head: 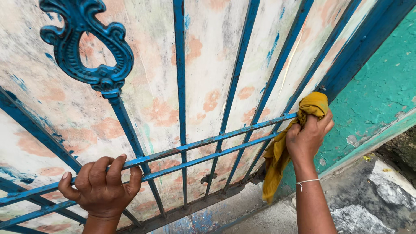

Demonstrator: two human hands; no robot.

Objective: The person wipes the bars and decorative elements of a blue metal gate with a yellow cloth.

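A blue metal gate point(181, 86) with vertical bars and two horizontal rails point(208, 149) fills the view; behind the bars is a worn, faded panel. My left hand point(100, 186) grips the upper rail at the lower left, fingers curled over it. My right hand point(308, 136) holds a mustard-yellow cloth point(277, 151) bunched against the rails' right end, near the gate's edge. The cloth's tail hangs down below the hand. A thin white thread band circles my right wrist.
An ornate blue cast scroll point(86, 47) tops one bar at the upper left. A green painted wall point(381, 91) with chipped patches stands right of the gate. Grey, white-streaked concrete ground point(368, 203) lies below it.
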